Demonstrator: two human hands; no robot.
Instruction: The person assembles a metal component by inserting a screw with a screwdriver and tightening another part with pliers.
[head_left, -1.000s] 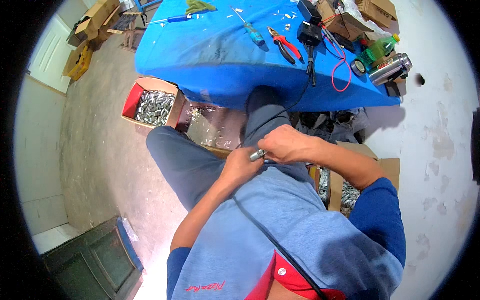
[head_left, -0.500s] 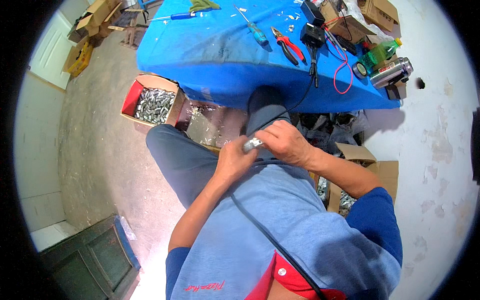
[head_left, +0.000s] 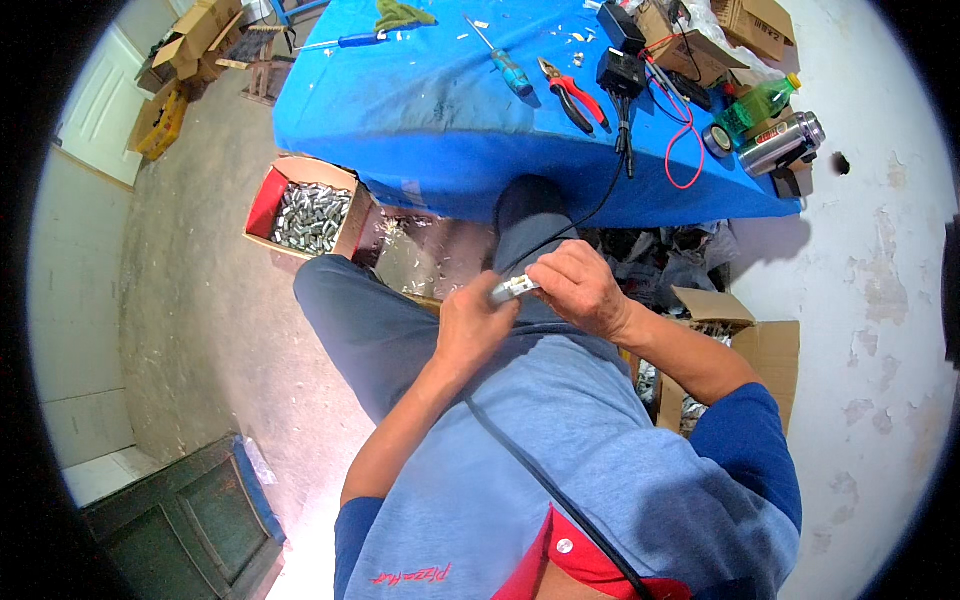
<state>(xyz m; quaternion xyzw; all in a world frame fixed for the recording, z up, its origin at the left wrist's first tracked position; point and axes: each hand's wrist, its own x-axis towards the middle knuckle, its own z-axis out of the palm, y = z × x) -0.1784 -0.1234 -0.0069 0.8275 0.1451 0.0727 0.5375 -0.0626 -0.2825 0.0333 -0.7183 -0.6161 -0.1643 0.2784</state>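
Observation:
Over my lap both hands meet at a small silver metal cylinder with a white piece at its right end. My left hand, blurred at the fingers, is closed around the cylinder. The fingers of my right hand pinch the end of the white piece. A thin black cable runs from the table toward my hands; where it ends is hidden. Beyond my left knee stands an open carton, filled with similar silver cylinders.
On the blue-covered table lie a screwdriver, red-handled pliers, black adapters, a green bottle and a steel flask. At my right, by the wall, an open cardboard box holds metal parts.
My right hand has shifted slightly right, away from the left. More of the white piece shows between them.

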